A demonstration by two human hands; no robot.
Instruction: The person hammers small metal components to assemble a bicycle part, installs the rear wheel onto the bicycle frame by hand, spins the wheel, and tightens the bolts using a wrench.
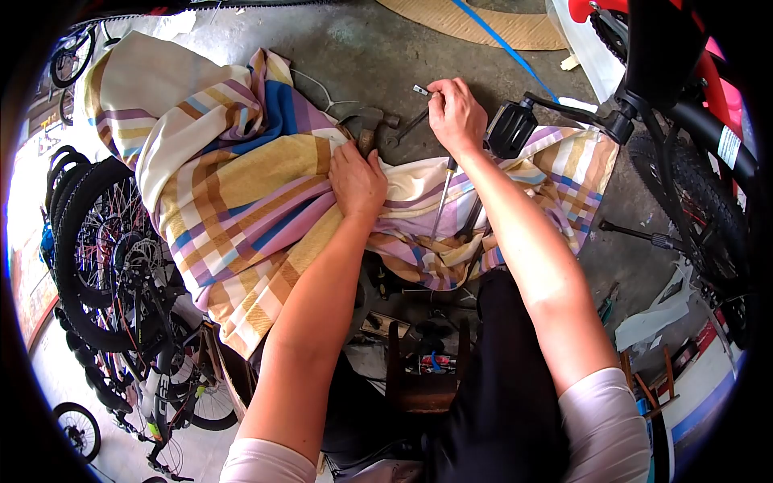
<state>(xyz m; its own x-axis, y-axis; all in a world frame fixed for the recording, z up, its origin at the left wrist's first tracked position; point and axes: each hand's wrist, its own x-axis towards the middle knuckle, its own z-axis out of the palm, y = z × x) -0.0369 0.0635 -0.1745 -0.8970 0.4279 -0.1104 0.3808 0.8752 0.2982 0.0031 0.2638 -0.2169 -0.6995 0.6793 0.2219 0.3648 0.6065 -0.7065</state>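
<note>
My left hand (358, 181) lies on a plaid cloth (266, 181), fingers loosely spread and pointing away from me. Just past its fingertips is a worn hammer head (372, 127), partly covered by the cloth. My right hand (456, 117) is raised over the floor with its fingers closed in a pinch. A small metal piece (420, 90) sticks out from them on the left; its full shape is hidden. Below that wrist a screwdriver (442, 201) lies across the cloth. A wrench (409, 129) rests on the floor between the hands. The black bicycle pedal (513, 129) is right of my right hand.
Bicycle wheels (109, 258) stand at the left. A bicycle frame (717, 137) with its crank takes up the right side. A blue strap (507, 48) crosses cardboard (475, 22) at the back. Below the cloth, a wooden stool (427, 394) stands between my legs.
</note>
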